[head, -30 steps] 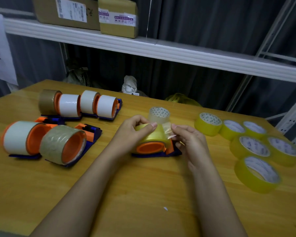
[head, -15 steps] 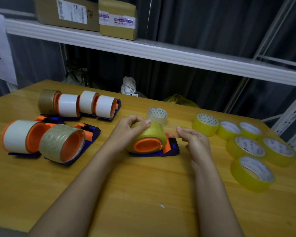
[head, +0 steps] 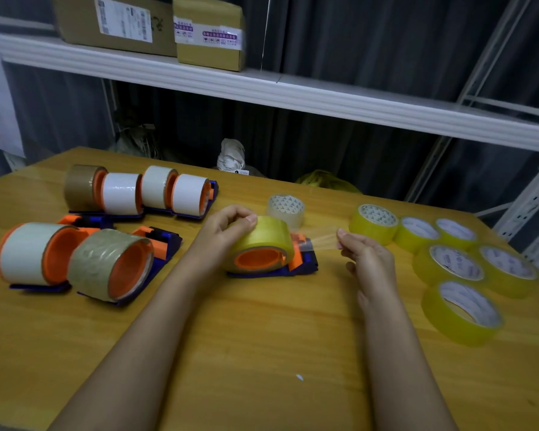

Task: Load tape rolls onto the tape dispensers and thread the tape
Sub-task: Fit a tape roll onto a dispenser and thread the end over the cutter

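Six loaded dispensers (head: 106, 231) sit at left; at centre the left hand (head: 227, 227) grips the yellow roll (head: 262, 244) on its dispenser (head: 302, 264). The right hand (head: 364, 255) pinches the tape end (head: 324, 237), threading under way. Six spare rolls (head: 455, 265) wait at right on the counter (head: 262, 353).

yellow tape roll (head: 263, 241) on orange-blue dispenser (head: 302, 259), table centre | clear strip (head: 324, 237) stretched rightward

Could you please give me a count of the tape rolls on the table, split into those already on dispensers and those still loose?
Rolls mounted on dispensers: 7, six on the left such as the brown roll, plus the yellow roll the left hand holds.
Loose yellow rolls on the right: 6
Loose clear roll: 1
Total: 14
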`<control>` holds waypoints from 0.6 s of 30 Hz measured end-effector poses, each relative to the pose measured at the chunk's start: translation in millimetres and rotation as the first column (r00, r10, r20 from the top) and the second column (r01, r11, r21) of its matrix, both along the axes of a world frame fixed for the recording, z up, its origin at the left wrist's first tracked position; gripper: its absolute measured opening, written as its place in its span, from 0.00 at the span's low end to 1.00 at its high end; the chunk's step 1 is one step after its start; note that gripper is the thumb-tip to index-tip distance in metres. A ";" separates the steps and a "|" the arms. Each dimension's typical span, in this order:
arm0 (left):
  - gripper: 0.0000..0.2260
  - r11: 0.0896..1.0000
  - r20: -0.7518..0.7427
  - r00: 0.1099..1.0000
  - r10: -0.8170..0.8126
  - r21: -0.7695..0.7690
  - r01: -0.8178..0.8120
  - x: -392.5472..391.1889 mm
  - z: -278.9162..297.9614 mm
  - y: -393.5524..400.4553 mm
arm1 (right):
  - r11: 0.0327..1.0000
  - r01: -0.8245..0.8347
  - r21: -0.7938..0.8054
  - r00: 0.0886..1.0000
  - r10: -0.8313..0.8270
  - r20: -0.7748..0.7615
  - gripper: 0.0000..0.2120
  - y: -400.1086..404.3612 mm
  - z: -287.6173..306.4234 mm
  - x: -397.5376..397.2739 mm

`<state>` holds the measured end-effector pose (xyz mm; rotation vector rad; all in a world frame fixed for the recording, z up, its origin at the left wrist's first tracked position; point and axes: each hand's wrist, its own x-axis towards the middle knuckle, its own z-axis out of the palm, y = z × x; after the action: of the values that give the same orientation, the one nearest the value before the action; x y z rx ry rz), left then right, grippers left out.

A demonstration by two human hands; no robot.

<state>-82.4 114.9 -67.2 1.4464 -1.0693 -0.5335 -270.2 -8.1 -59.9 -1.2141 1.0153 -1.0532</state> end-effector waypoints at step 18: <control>0.20 0.990 0.053 0.996 0.069 0.116 -0.075 -8.5 3.6 2.1 | 0.999 -0.045 -0.016 0.991 0.047 0.126 0.04 5.5 3.3 3.0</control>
<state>-90.9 117.0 -63.7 1.6032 -1.0343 -0.5193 -267.3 -2.6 -56.6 -1.1610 0.8800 -1.0885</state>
